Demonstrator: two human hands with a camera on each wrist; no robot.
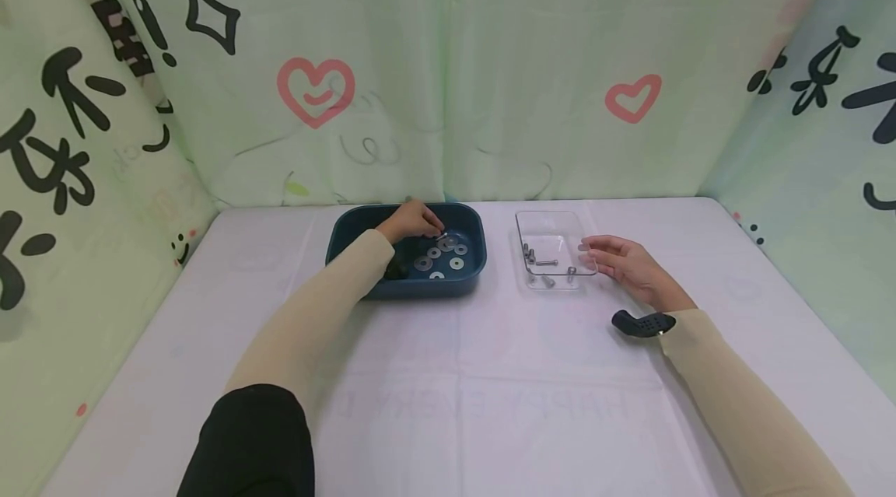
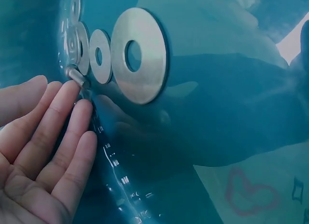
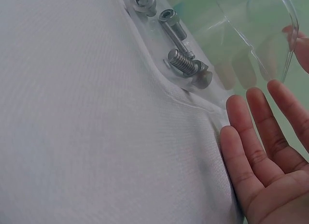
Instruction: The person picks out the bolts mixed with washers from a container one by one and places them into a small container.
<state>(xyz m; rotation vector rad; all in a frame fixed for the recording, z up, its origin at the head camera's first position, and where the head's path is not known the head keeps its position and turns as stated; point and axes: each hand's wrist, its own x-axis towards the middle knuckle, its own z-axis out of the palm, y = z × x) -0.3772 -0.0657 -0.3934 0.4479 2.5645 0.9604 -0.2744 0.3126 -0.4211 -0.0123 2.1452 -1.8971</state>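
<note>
Inside the dark blue bin (image 1: 420, 291), my left hand (image 1: 414, 221) reaches down with loosely bent fingers. In the left wrist view its fingertips touch a small bolt (image 2: 78, 78) by the bin's corner, the thumb apart from it. Flat washers lie there, among them a large washer (image 2: 140, 55) and a smaller washer (image 2: 100, 56). My right hand (image 1: 626, 267) holds the right side of a clear plastic box (image 1: 556, 213), thumb over the rim, other fingers along the outer wall. Several hex-socket bolts (image 3: 182, 62) lie in the box.
A white cloth (image 1: 448, 388) covers the table, with the bin left of the clear box. Printed light green curtains (image 1: 490, 92) stand behind and at both sides. A black strap (image 1: 644, 323) is on the right wrist.
</note>
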